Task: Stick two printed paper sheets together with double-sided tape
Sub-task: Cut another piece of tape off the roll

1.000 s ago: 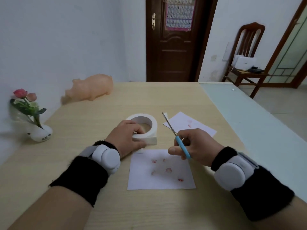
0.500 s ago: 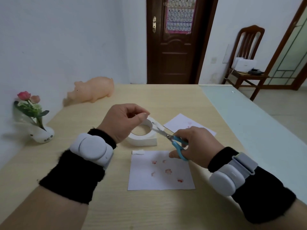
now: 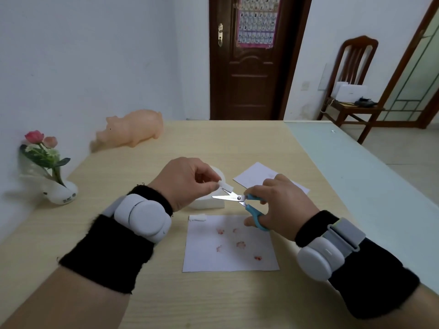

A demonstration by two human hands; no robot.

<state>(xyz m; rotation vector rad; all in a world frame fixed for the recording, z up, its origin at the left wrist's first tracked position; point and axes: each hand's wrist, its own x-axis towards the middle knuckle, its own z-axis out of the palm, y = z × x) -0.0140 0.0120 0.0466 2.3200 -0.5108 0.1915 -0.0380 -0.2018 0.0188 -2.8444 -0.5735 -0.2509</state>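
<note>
Tape roll (image 3: 209,203) mostly hidden behind left hand (image 3: 187,180); forearms cropped.

Bare table (image 3: 213,302) lies open near the person and along the far edge. The middle is taken by a sheet (image 3: 231,245), the tape roll (image 3: 209,203) and both hands. A vase (image 3: 59,191) and pig (image 3: 133,129) line the left wall.

Two printed sheets (image 3: 230,245) (image 3: 261,174) lie flat, apart, tape roll (image 3: 209,203) between.
</note>
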